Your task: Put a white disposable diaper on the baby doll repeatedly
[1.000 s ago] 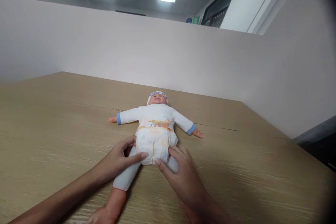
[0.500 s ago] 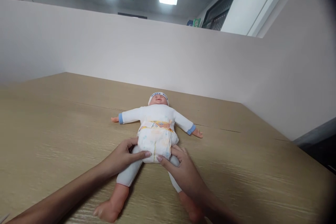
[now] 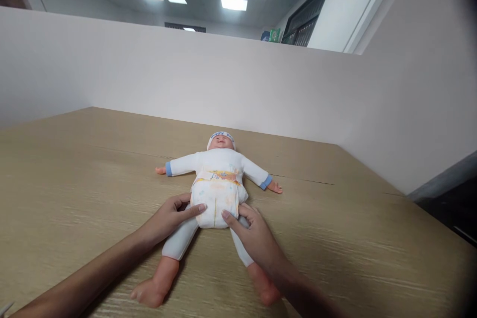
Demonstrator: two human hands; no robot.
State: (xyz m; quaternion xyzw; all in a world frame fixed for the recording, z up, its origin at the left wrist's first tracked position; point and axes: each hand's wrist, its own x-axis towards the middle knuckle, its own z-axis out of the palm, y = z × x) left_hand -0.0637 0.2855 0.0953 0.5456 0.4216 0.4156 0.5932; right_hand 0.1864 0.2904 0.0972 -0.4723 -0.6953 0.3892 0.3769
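Note:
A baby doll (image 3: 219,159) in a white suit with blue cuffs and a white lettered headband lies on its back, arms spread and feet toward me. Round its hips is a white diaper (image 3: 215,201) with an orange printed waistband and a yellowish line down the front. My left hand (image 3: 179,216) grips the diaper's left edge, thumb on the front and fingers tucked behind at the leg opening. At the right leg opening, my right hand (image 3: 253,233) pinches the other edge the same way, its fingertips partly hidden under the diaper.
The doll lies on a wide wooden table (image 3: 93,169). Behind it rises a pale partition wall (image 3: 186,79), and another wall stands at the right. A dark object (image 3: 447,213) shows beyond the table's right edge.
My left thumb has slid slightly up and outward on the diaper's front. Both hands stay at the leg edges; the whole view has shifted a little.

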